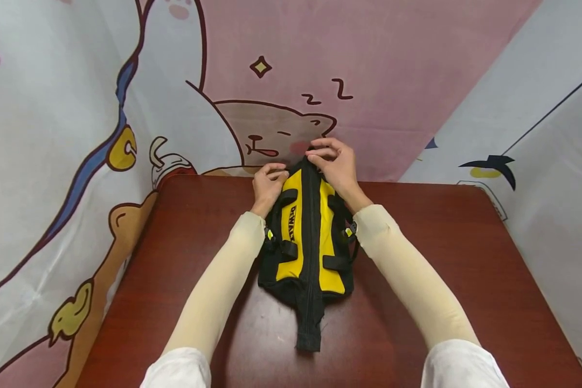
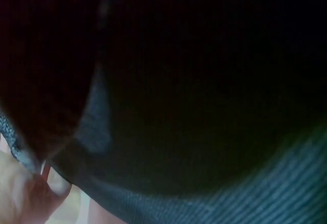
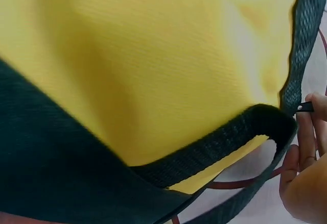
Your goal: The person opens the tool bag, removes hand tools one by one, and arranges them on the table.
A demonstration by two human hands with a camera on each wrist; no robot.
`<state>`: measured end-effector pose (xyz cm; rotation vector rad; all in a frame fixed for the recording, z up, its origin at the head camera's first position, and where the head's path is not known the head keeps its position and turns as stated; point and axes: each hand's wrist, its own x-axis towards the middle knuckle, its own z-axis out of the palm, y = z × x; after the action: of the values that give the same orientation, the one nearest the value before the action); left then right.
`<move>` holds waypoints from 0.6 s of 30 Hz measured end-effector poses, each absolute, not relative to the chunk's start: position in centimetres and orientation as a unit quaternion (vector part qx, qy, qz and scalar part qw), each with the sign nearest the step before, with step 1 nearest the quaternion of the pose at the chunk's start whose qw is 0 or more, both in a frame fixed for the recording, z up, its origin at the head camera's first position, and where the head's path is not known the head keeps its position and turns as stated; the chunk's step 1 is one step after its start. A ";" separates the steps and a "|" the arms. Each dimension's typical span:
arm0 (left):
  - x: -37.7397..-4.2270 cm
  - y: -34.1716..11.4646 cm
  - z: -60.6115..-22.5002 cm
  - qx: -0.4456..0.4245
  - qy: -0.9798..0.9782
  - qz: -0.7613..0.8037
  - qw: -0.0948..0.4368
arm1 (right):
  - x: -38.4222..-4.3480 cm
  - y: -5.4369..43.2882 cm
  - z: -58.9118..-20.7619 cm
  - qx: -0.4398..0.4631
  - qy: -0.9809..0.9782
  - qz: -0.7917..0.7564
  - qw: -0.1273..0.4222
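A black and yellow tool bag (image 1: 291,237) with DEWALT lettering lies lengthwise on the table, its long black zipper (image 1: 312,226) running along the top and looking closed. My right hand (image 1: 337,167) is at the bag's far end. In the right wrist view its fingers pinch a small black zipper pull (image 3: 305,107) beside the bag's edge. At the far left corner, my left hand (image 1: 269,186) grips the bag's edge with bent fingers. Dark fabric fills most of the left wrist view, where only part of the left hand (image 2: 25,196) shows.
The bag rests on a reddish-brown table (image 1: 446,258), near its back edge. A black fabric tab (image 1: 309,328) sticks out from the bag toward me. Black webbing handles (image 1: 337,262) lie along its sides. A cartoon-printed cloth (image 1: 378,64) hangs behind the table.
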<state>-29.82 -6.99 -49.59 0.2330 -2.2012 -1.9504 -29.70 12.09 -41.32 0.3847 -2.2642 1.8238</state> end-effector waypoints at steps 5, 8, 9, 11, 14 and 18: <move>-29.8 -6.9 -49.5 0.080 -0.744 -0.658 0.086 | -27.9 12.3 -41.3 0.147 -0.768 0.617 0.094; -29.9 -7.0 -49.5 0.076 -0.743 -0.659 0.084 | -26.6 12.4 -41.2 0.154 -0.769 0.613 0.090; -29.9 -7.1 -49.4 0.075 -0.744 -0.658 0.085 | -26.1 12.5 -41.1 0.154 -0.769 0.615 0.086; -29.9 -7.3 -49.4 0.074 -0.747 -0.655 0.086 | -25.1 12.6 -41.2 0.150 -0.766 0.620 0.077; -29.8 -7.4 -49.3 0.071 -0.750 -0.651 0.086 | -23.7 12.8 -41.4 0.137 -0.759 0.633 0.064; -29.7 -7.6 -49.2 0.062 -0.749 -0.655 0.082 | -21.8 13.0 -41.5 0.122 -0.744 0.656 0.045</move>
<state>-29.71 -7.58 -49.18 0.1858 -2.2369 -1.9576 -21.80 13.04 -41.53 0.3729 -2.2708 2.0031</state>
